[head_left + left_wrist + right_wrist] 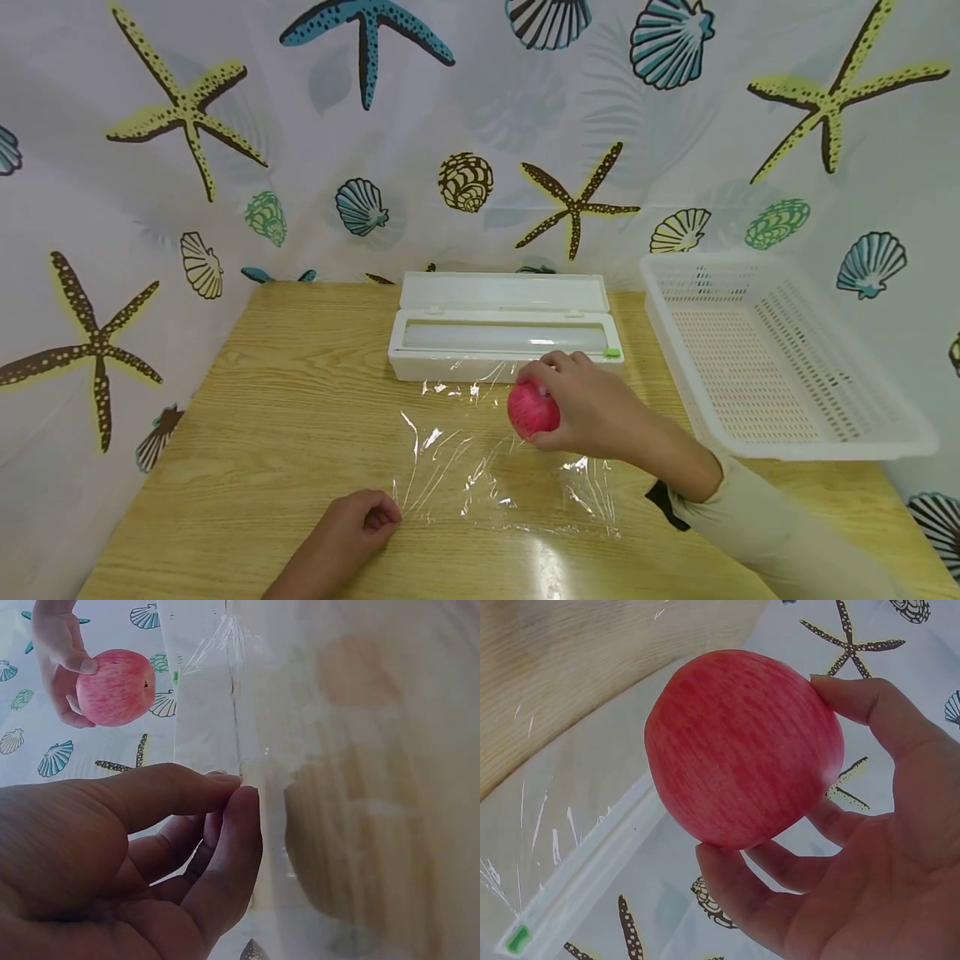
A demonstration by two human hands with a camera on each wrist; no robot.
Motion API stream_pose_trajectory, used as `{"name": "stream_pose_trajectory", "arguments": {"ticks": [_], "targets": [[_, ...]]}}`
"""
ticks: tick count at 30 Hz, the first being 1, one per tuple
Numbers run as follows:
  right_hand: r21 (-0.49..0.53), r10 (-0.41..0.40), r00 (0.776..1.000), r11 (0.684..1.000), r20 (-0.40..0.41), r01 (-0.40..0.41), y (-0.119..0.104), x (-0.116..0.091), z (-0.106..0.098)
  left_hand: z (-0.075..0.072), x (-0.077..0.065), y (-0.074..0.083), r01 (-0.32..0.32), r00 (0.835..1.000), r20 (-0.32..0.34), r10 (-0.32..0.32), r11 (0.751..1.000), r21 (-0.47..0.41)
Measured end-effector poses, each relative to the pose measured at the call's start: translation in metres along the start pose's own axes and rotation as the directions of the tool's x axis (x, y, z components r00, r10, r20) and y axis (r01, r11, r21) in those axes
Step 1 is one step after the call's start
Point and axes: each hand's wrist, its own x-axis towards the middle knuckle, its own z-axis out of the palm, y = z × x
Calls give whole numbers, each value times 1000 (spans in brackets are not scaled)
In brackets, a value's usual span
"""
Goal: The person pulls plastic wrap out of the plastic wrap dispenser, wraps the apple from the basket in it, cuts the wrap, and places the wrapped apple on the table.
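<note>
A red apple (531,412) is gripped by my right hand (592,410), above the clear plastic wrap (480,479). In the right wrist view, thumb and fingertips span the apple (742,750) on opposite sides. The wrap stretches toward me from a white dispenser box (438,367), whose lid stands raised at the back. At the wrap's near left corner, my left hand (347,533) pinches the film between thumb and index finger, as the left wrist view shows of the hand (172,855). Crinkles and glints run across the sheet.
To the right stands a white perforated plastic basket (810,448). A green slider (612,352) sits at the right end of the box's front edge. Behind the wooden table (270,400) hangs a white cloth (495,117) printed with starfish and shells.
</note>
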Motion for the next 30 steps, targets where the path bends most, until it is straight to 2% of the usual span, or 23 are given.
{"name": "stream_pose_trajectory", "arguments": {"ticks": [14,21,30], "targets": [[-40,-67,997,997,49,69,-9,16,42,0,1,-2,1,1000,2,-1,1000,-7],[-19,-81,995,996,59,82,-12,19,54,1,1,-4,-4,1000,8,4,1000,-11],[-21,-53,991,998,121,56,-15,18,71,3,2,-5,-5,1000,11,5,1000,9]]}}
